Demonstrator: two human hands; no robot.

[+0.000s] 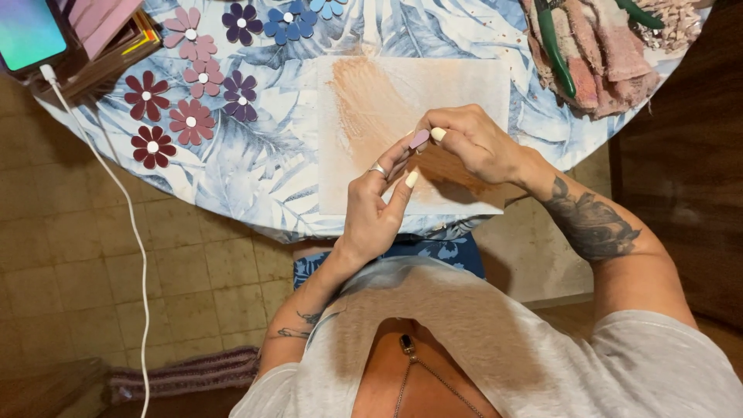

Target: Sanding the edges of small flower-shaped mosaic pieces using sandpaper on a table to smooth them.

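My grey shirt (495, 340) sits closest, soft and a little rumpled, with a thin chain (422, 371) hanging at the neck, and both forearms reach out from it over the table edge. My left hand (371, 205) is raised with the palm turned toward me, fingers long and mostly straight, a ring (378, 169) on one of them; the fingertips close lightly on the lower end of a small mauve petal (419, 139). My right hand (472, 143) comes in from the right with the wrist bent, fingers curled down, and pinches the same petal from above. The petal is smooth, flat and oval, its long axis tilted from lower left to upper right, rounded tip toward the far side of the table. It hangs just above a pale square board (472, 77) smeared with streaks of orange-brown. The board lies on a round table (263, 155) covered with a cloth printed in blue and white leaves. To the left, well apart from my hands, lie flat flowers with white centres: pink and dark red ones (191, 121), purple ones (241, 97) and blue ones (288, 22). At the far right a pair of green-handled pliers (553, 46) rests on a frayed pink rag (611, 62). A white cable (131, 224) trails from a phone (29, 32) at the far left down over the tiled floor (77, 263).
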